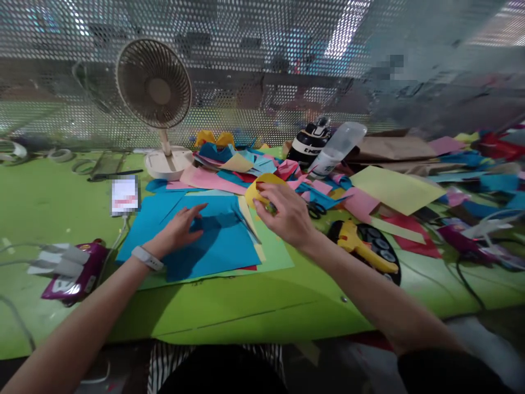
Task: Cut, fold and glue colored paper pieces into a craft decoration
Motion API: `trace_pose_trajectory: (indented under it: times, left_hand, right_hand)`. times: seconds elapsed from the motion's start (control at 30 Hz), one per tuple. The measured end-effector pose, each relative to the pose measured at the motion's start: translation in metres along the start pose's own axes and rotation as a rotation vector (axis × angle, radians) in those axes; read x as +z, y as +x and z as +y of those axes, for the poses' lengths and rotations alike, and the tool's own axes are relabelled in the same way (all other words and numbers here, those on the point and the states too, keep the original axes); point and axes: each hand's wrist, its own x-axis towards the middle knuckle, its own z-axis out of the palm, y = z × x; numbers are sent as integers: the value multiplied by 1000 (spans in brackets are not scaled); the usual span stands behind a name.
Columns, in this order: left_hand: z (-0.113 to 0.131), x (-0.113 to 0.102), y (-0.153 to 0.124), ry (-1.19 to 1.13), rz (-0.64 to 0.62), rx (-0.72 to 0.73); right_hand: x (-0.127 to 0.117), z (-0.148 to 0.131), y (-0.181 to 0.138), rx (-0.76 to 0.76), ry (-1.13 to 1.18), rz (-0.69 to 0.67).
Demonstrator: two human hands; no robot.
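Observation:
Sheets of blue paper [221,246] lie stacked over light green paper [279,257] in front of me. My left hand [182,230] is over the blue paper with its fingers stretched out and nothing in them. To the right of the stack, my right hand [285,210] has its fingers curled at a curved piece of yellow paper [251,192]. The yellow paper bends up behind the fingers, and part of it is hidden by them. Black-handled scissors [316,210] lie just right of that hand.
A fan [153,82] stands at the back left, near a phone [124,195] on a cable. Coloured scraps [205,178], a black bottle [307,145] and a clear bottle [342,142] crowd the back. A yellow glue gun [361,249] rests at right. Purple power strips [77,273] sit on both sides.

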Motion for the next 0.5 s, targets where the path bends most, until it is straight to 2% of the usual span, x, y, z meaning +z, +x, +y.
trace_pose_trajectory:
  times: [0.13,0.27,0.37,0.43,0.5]
  left_hand:
    - [-22,0,20,10,42,-46]
    - [-25,-7,34,58,100,-63]
    - [0,-15,23,104,176,-52]
    - [27,-19,4,136,292,15]
    - [53,-20,-17,58,186,116]
  right_hand:
    - [-7,-16,-10,-171,24,-47]
    - [11,-38,-26,-387,99,-312]
    - [26,-51,-41,-452,149,-529]
    - [32,-56,-47,-451,165,-610]
    - [34,-57,-49,-422,147,-668]
